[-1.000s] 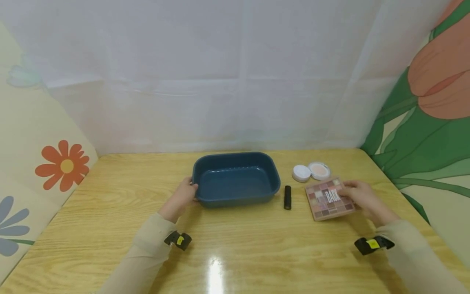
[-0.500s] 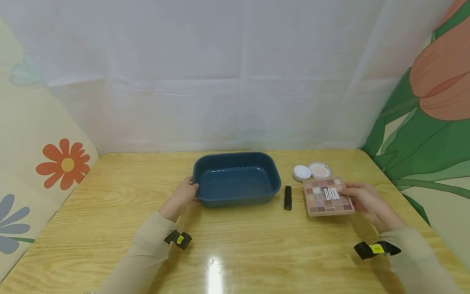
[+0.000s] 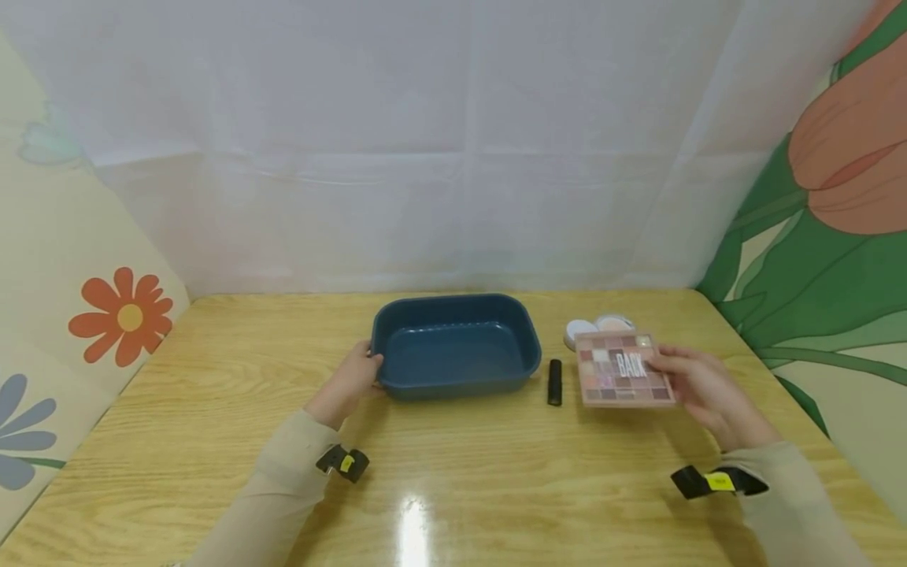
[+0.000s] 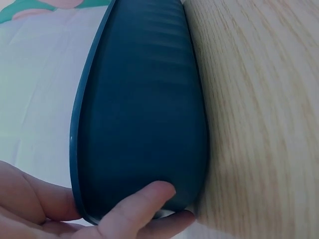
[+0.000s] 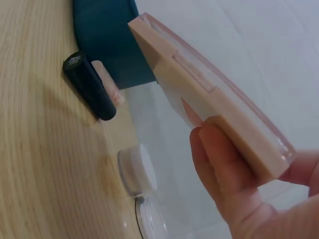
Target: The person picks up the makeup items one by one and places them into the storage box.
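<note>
A dark blue rectangular plastic bin [image 3: 453,387] sits on the table, its inside bare. My left hand [image 3: 354,370] grips its left end; in the left wrist view fingers [image 4: 134,206] wrap the end wall near the rim. My right hand [image 3: 708,386] pinches an eyeshadow palette [image 3: 623,370] by its right edge, thumb on top and fingers beneath. The palette, with a clear lid over its pans, is raised off the table in the right wrist view. Beside the bin lies a black lipstick-like tube [image 3: 555,383]. An opened white compact [image 3: 579,331] is partly hidden behind the palette.
The wood-grain table [image 3: 453,465] ends at a white cloth backdrop [image 3: 453,197]. Floral panels [image 3: 836,315] stand at both sides. Several things lie close together right of the bin: the tube, the compact and the palette above them.
My right hand has lifted the palette and shifted it slightly left and away from me, so it now overlaps the compact in the head view. The left hand and bin have stayed put.
</note>
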Available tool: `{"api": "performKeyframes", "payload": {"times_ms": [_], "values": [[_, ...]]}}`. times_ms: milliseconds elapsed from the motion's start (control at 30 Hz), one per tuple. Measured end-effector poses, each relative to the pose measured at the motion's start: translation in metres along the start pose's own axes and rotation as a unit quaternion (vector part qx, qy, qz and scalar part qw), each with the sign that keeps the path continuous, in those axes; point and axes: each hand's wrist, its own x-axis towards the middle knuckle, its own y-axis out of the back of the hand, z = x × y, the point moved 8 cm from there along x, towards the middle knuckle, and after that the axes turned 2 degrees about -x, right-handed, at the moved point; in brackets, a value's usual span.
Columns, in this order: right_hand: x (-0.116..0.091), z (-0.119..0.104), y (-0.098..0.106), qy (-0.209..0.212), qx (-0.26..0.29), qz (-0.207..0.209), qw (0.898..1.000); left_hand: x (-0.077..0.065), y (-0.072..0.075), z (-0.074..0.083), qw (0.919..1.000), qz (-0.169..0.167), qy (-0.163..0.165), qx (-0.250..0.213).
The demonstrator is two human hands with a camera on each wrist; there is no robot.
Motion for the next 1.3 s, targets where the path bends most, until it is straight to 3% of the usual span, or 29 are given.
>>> {"api": "performKeyframes", "payload": {"times_ms": [533, 1300], "values": [[0.002, -0.013, -0.023, 0.043, 0.008, -0.048, 0.998, 0.003, 0.001, -0.002, 1.0000, -0.003, 0.000, -0.004], [0.010, -0.016, -0.047, 0.035, 0.002, -0.034, 0.999, 0.001, 0.000, -0.002, 1.0000, -0.001, 0.001, 0.000]]}}
